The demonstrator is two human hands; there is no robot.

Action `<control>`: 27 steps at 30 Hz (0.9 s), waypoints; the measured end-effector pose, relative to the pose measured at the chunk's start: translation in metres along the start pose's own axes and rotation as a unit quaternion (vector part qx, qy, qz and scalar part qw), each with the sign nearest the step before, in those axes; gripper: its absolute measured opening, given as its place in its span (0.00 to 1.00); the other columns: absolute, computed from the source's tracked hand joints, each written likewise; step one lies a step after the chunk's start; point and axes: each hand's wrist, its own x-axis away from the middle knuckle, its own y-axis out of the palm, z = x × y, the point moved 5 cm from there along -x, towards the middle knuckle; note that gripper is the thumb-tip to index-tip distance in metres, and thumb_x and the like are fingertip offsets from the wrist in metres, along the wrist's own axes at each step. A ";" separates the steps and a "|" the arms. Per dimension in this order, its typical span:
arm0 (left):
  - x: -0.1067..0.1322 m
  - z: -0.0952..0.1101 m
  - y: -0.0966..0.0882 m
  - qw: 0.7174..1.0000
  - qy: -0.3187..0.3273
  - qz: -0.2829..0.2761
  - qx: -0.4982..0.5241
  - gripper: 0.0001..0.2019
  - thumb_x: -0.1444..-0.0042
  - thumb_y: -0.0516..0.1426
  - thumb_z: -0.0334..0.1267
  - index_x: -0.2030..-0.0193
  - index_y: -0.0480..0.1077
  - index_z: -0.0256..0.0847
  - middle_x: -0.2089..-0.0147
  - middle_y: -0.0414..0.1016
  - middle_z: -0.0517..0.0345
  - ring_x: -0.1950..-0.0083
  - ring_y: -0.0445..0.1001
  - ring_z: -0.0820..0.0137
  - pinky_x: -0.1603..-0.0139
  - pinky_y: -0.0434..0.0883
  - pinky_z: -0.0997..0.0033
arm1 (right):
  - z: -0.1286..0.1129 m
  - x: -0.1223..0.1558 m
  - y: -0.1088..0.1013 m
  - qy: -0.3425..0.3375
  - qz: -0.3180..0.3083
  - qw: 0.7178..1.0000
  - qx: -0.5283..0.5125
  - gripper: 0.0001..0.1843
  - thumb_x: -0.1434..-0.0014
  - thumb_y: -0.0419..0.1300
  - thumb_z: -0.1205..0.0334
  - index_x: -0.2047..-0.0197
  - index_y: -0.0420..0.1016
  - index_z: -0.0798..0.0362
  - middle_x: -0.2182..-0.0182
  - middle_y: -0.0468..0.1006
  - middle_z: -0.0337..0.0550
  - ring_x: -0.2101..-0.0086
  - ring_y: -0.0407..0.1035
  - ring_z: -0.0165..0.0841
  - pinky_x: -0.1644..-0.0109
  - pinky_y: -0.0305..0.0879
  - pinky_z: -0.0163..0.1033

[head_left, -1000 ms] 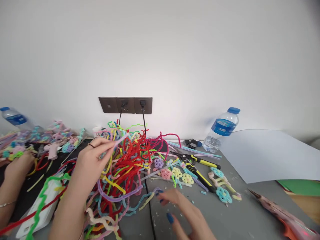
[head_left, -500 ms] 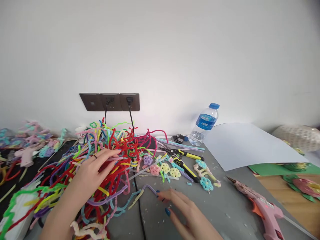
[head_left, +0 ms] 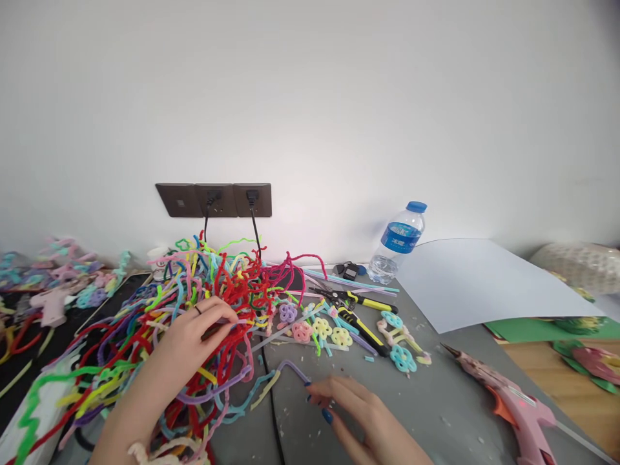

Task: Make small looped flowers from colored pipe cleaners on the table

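Observation:
A tangled heap of coloured pipe cleaners [head_left: 203, 310], mostly red, covers the left part of the grey table [head_left: 436, 413]. My left hand [head_left: 188, 336] lies on top of the heap, fingers curled among the strands and pinching a pale one. My right hand [head_left: 358, 413], with blue nails, rests flat on the table, fingertips touching the end of a bent lilac pipe cleaner [head_left: 290, 368]. Small pipe-cleaner flowers [head_left: 320, 328] lie just beyond it.
Yellow-handled pliers [head_left: 361, 329] and scissors [head_left: 353, 298] lie behind the flowers. A water bottle [head_left: 397, 245] stands by the wall. White sheet [head_left: 479, 281] at right, pink glue gun [head_left: 508, 400] at front right. Wall sockets [head_left: 216, 200] with black cables. More craft pieces [head_left: 62, 278] far left.
The view swung right, so another person's hand at far left left the frame. My left hand came down from a raised pinch onto the heap. My right hand barely moved.

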 end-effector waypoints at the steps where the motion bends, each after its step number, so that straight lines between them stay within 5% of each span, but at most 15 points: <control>1: -0.001 -0.002 0.001 1.000 0.003 -0.001 0.005 0.09 0.35 0.51 0.37 0.63 0.72 0.45 0.60 0.77 0.59 0.60 0.78 0.70 0.58 0.71 0.76 | -0.001 0.000 -0.001 0.004 -0.003 1.000 -0.002 0.21 0.38 0.49 0.75 0.48 0.74 0.47 0.59 0.83 0.43 0.59 0.78 0.34 0.54 0.74 0.36; 8: -0.007 -0.028 -0.003 0.999 -0.027 0.024 0.006 0.08 0.38 0.54 0.42 0.65 0.72 0.45 0.61 0.78 0.58 0.61 0.79 0.67 0.59 0.71 0.74 | 0.009 0.010 -0.016 0.045 0.030 0.998 -0.011 0.17 0.34 0.48 0.70 0.50 0.75 0.47 0.59 0.83 0.43 0.58 0.77 0.35 0.55 0.72 0.36; 14: -0.006 -0.016 -0.015 0.999 -0.027 0.007 0.026 0.11 0.37 0.54 0.46 0.64 0.74 0.46 0.59 0.80 0.58 0.58 0.80 0.67 0.56 0.72 0.75 | 0.064 -0.002 -0.036 0.170 0.188 0.966 0.051 0.15 0.36 0.49 0.64 0.56 0.76 0.51 0.63 0.82 0.47 0.66 0.76 0.38 0.64 0.70 0.39; 22: 0.001 0.036 -0.061 0.995 0.057 0.075 -0.041 0.11 0.37 0.54 0.47 0.58 0.77 0.51 0.53 0.82 0.62 0.55 0.82 0.69 0.51 0.74 0.76 | 0.093 -0.052 -0.043 0.246 0.133 0.947 0.156 0.09 0.43 0.55 0.69 0.66 0.78 0.53 0.68 0.76 0.45 0.68 0.72 0.38 0.67 0.60 0.38; 27: 0.004 0.019 -0.056 0.986 0.026 0.105 -0.124 0.17 0.36 0.51 0.53 0.50 0.74 0.50 0.49 0.81 0.58 0.52 0.81 0.61 0.57 0.77 0.70 | 0.088 -0.046 -0.041 0.245 0.129 0.948 0.155 0.09 0.42 0.55 0.68 0.66 0.78 0.52 0.68 0.76 0.42 0.69 0.72 0.35 0.66 0.61 0.36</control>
